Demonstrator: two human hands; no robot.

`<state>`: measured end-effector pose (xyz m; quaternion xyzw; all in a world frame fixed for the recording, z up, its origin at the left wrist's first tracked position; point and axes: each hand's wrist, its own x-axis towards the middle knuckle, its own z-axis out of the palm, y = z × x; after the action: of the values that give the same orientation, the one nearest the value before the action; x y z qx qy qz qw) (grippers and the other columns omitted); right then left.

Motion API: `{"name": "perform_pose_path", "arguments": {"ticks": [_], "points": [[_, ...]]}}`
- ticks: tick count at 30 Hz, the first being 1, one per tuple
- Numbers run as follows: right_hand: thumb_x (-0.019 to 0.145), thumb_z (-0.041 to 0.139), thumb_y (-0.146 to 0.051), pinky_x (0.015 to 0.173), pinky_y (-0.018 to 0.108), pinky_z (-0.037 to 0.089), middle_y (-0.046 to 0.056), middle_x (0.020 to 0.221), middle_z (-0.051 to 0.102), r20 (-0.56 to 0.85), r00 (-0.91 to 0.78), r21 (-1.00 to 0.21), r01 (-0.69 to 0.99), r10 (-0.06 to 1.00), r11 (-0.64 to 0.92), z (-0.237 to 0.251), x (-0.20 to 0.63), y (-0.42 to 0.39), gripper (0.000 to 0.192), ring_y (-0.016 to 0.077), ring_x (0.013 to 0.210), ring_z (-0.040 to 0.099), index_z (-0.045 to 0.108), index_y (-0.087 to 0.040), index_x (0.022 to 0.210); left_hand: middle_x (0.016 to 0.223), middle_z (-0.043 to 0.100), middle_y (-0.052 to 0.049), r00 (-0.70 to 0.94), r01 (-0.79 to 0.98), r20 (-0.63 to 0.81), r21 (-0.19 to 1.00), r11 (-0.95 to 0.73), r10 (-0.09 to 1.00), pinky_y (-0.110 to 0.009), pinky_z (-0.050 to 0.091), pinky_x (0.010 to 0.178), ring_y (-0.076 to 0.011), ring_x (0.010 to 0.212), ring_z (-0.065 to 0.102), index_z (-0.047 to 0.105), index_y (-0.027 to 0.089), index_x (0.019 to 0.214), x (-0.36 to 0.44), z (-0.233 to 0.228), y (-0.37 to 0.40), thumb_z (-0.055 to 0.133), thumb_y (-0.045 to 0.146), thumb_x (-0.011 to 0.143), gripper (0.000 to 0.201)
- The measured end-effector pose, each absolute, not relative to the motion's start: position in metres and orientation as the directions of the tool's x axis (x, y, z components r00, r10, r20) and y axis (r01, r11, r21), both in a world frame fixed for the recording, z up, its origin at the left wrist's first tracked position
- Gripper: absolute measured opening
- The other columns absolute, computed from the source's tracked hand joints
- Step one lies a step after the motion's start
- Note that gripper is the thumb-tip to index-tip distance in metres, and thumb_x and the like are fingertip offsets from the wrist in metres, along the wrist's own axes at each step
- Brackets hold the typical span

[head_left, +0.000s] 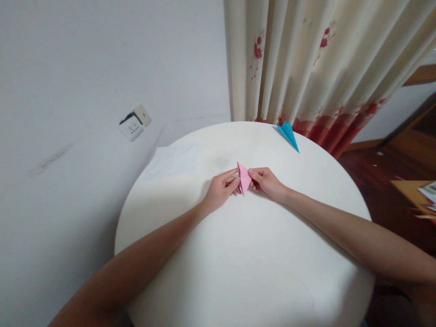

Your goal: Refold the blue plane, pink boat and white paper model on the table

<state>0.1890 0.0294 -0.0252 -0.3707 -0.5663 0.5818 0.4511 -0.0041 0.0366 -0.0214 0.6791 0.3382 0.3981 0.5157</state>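
A small piece of folded pink paper [244,179] is held between my two hands, over the middle of the round white table [235,254]. My left hand [223,187] pinches its left edge, thumb in front and fingers partly behind. On the other side, my right hand [266,181] grips the right corner between thumb and fingers. The paper is roughly triangular, with its upper tip pointing up and another tip pointing down. Some fingertips of both hands are hidden behind it.
A blue paper plane [289,136] lies at the table's far right edge. Toward the far left rests a thin white sheet [173,160]. A wall with a socket [131,127] stands at left, and a patterned curtain [293,68] hangs behind the table. Papers [428,193] lie on a wooden surface at right.
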Motion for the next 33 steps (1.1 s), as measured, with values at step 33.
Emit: {"name": "perform_pose_path", "arguments": {"ticks": [33], "points": [[0.085, 0.061, -0.051, 0.054, 0.026, 0.028, -0.003, 0.061, 0.05, 0.219, -0.214, -0.956, 0.15, 0.952, 0.253, -0.023, 0.185, 0.027, 0.039, 0.0108, 0.057, 0.039, 0.058, -0.017, 0.066, 0.099, 0.072, -0.008, 0.372, -0.074, 0.15, 0.988, -0.132, 0.916, -0.028, 0.056, 0.079, -0.016, 0.085, 0.069, 0.054, 0.015, 0.133, 0.002, -0.024, 0.044, 0.081, 0.028, 0.071, 0.069]]}}
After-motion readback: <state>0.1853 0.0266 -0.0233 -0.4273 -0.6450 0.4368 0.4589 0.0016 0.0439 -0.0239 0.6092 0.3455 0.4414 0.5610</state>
